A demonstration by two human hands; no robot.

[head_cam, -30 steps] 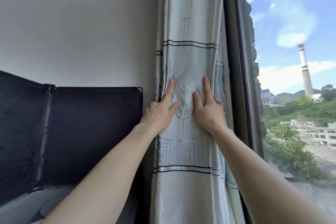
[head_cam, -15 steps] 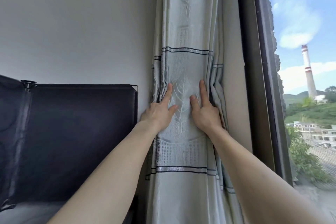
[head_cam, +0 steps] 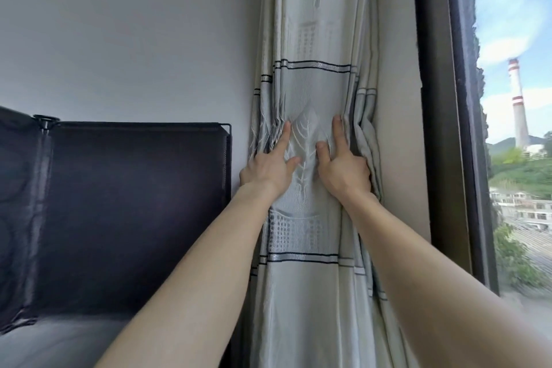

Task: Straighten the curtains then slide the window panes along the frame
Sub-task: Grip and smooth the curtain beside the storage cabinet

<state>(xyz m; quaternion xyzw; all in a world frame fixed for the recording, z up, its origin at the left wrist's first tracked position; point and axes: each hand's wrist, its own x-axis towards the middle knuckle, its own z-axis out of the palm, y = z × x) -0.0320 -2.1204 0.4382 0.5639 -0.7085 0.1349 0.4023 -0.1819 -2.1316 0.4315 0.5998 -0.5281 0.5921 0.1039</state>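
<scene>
Two hands: left hand (head_cam: 268,169), right hand (head_cam: 343,172); one curtain (head_cam: 310,39); one window frame (head_cam: 433,98); one chimney (head_cam: 518,104) outside.

DAYLIGHT AT THE WINDOW: A plain pale wall (head_cam: 119,39) spans 9 to 12 o'clock above a dark fabric-panelled screen (head_cam: 134,212) and a grey cushion (head_cam: 53,340) at 8 o'clock. At 3 o'clock, past the dark window frame (head_cam: 442,128), stand a red-and-white striped chimney (head_cam: 519,104), a green hillside (head_cam: 519,173) and low buildings (head_cam: 525,212) under blue sky (head_cam: 507,9).
</scene>
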